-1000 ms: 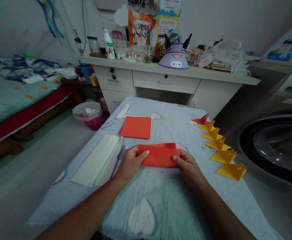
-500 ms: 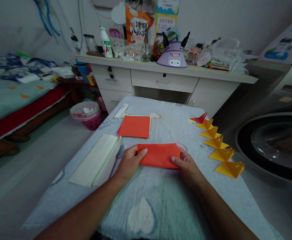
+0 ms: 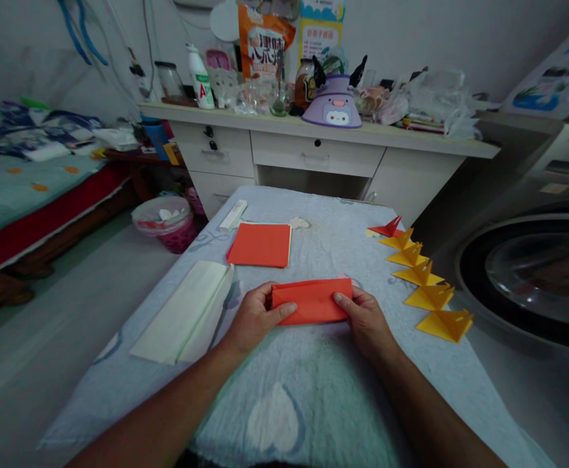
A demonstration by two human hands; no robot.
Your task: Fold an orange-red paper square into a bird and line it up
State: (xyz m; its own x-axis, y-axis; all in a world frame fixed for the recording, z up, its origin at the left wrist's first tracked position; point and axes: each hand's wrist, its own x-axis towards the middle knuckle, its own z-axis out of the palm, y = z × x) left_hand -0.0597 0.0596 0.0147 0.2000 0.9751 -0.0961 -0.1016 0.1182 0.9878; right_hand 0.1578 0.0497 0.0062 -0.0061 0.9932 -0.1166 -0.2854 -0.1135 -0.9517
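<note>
A folded sheet of red origami paper spans the gap between my hands above the cloth-covered table. My left hand pinches its left end, thumb on the front and fingers behind. At the other end my right hand grips it the same way, its thumb near the upper right part. The fingers behind the paper are mostly hidden. Beyond it lies a stack of square paper with a red sheet on top. Folded yellow paper figures stand in a row on the right, with a red folded figure at the far end.
Left of my hands lies a pale folded paper packet. A small white box sits at the table's far left. Behind stands a cluttered white desk; a washing machine is on the right, a pink bin on the left.
The red paper has tilted slightly, and its upper edge now shows separated layers. My left thumb has slid lower along the paper's left end. The whole view has shifted a little.
</note>
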